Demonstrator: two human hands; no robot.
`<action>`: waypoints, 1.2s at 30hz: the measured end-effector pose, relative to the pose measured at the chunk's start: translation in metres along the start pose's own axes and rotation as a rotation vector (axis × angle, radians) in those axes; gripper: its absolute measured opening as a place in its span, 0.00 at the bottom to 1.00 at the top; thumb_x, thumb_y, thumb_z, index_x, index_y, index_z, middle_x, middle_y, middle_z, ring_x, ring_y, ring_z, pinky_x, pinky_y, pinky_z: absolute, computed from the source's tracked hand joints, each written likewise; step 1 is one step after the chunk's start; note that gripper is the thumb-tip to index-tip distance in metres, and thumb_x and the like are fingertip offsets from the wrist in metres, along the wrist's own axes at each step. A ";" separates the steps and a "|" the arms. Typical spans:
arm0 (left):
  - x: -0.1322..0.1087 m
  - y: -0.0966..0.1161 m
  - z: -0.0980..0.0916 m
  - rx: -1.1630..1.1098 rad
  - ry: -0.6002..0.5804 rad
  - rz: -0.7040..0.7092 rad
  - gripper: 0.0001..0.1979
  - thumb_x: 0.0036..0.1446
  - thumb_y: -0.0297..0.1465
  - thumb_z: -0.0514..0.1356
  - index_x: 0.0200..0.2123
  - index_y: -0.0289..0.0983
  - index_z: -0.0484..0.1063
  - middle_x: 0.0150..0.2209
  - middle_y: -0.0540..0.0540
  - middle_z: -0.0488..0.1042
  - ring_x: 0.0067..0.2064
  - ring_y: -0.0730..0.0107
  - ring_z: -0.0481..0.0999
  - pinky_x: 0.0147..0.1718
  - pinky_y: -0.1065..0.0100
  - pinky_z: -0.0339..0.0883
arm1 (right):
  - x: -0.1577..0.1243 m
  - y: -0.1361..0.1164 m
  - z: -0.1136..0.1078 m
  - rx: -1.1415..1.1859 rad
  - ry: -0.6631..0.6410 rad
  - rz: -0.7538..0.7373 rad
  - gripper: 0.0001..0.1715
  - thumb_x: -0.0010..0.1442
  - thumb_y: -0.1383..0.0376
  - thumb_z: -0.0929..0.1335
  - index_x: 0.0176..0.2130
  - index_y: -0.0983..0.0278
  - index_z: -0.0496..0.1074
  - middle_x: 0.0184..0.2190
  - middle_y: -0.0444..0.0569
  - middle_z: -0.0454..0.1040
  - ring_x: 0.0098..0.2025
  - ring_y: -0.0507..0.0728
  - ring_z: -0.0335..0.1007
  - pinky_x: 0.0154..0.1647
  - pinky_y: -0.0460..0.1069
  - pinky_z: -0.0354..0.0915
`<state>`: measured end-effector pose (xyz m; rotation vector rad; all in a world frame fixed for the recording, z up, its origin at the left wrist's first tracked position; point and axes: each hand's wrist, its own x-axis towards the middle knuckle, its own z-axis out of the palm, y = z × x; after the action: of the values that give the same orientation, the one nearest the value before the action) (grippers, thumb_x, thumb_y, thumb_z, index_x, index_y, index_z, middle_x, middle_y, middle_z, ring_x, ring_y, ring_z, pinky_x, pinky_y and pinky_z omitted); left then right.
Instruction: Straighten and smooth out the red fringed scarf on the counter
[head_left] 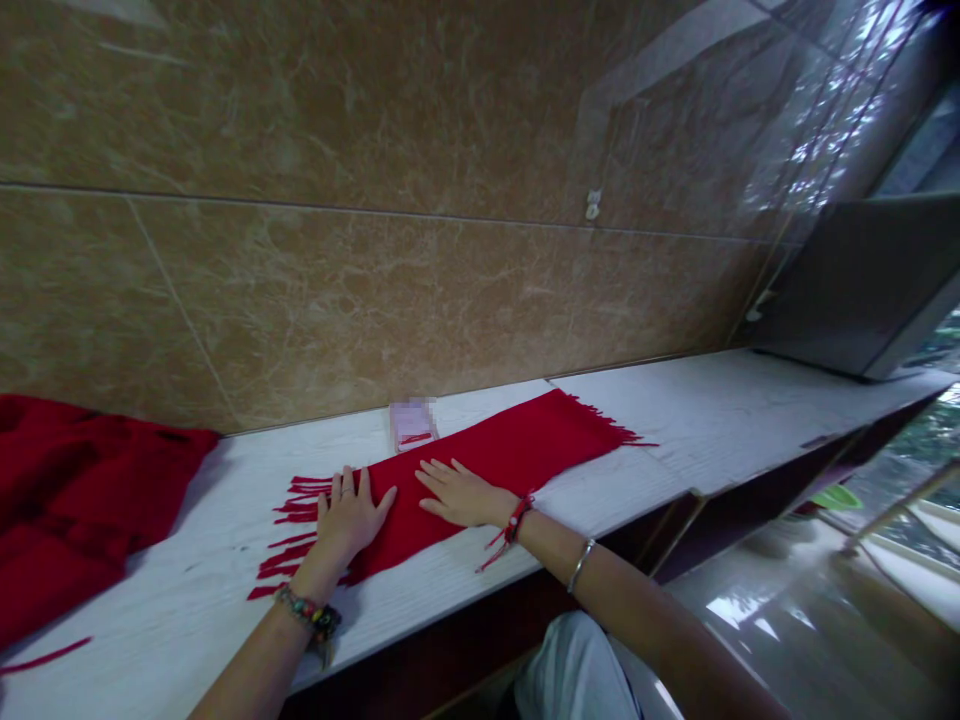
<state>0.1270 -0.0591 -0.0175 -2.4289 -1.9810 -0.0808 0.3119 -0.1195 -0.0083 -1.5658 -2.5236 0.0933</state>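
A red fringed scarf [517,445] lies flat along the white tabletop [697,415], with a fringe at each end. My left hand [351,518] rests palm down on its left end beside the fringe, fingers spread. Farther right, near the scarf's front edge, my right hand [461,492] also lies flat on the cloth with its fingers outstretched. Neither hand grips anything. A beaded bracelet [309,612] circles my left wrist; a red cord bracelet [516,518] and a silver bangle [580,565] are on my right arm.
A heap of red cloth [75,500] lies at the left. Behind the scarf, a small pale packet [412,420] sits near the tiled wall [375,300]. A large dark box-like object [855,285] stands at the far right. Below the table's front edge are dark open compartments [750,475].
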 end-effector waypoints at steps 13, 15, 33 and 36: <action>-0.001 0.004 0.000 0.039 0.064 0.094 0.34 0.56 0.44 0.40 0.60 0.27 0.46 0.62 0.38 0.43 0.62 0.53 0.41 0.56 0.48 0.41 | -0.017 0.077 -0.032 -0.129 0.036 0.242 0.33 0.62 0.56 0.51 0.59 0.75 0.50 0.60 0.60 0.47 0.62 0.58 0.38 0.60 0.55 0.43; 0.000 0.004 0.000 0.055 0.084 0.165 0.32 0.57 0.41 0.40 0.60 0.26 0.46 0.62 0.38 0.44 0.62 0.55 0.43 0.56 0.51 0.41 | -0.003 0.053 -0.024 -0.075 0.076 0.102 0.34 0.63 0.55 0.49 0.60 0.74 0.47 0.61 0.58 0.45 0.63 0.57 0.36 0.60 0.54 0.41; -0.002 0.008 -0.011 0.088 -0.067 0.117 0.33 0.57 0.42 0.39 0.60 0.27 0.44 0.62 0.39 0.43 0.62 0.57 0.42 0.57 0.52 0.41 | -0.044 0.177 -0.041 -0.180 -0.054 0.507 0.30 0.62 0.56 0.52 0.60 0.65 0.49 0.62 0.53 0.44 0.63 0.58 0.38 0.60 0.59 0.39; -0.001 0.007 -0.009 0.128 -0.048 0.126 0.33 0.57 0.42 0.39 0.60 0.26 0.45 0.62 0.38 0.43 0.62 0.56 0.43 0.56 0.51 0.42 | -0.065 0.206 -0.048 -0.178 -0.047 0.587 0.29 0.63 0.58 0.49 0.60 0.65 0.48 0.62 0.52 0.46 0.62 0.58 0.39 0.59 0.60 0.42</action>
<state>0.1330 -0.0619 -0.0087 -2.4878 -1.7845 0.1023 0.5306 -0.0877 0.0024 -2.3512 -2.0638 -0.0236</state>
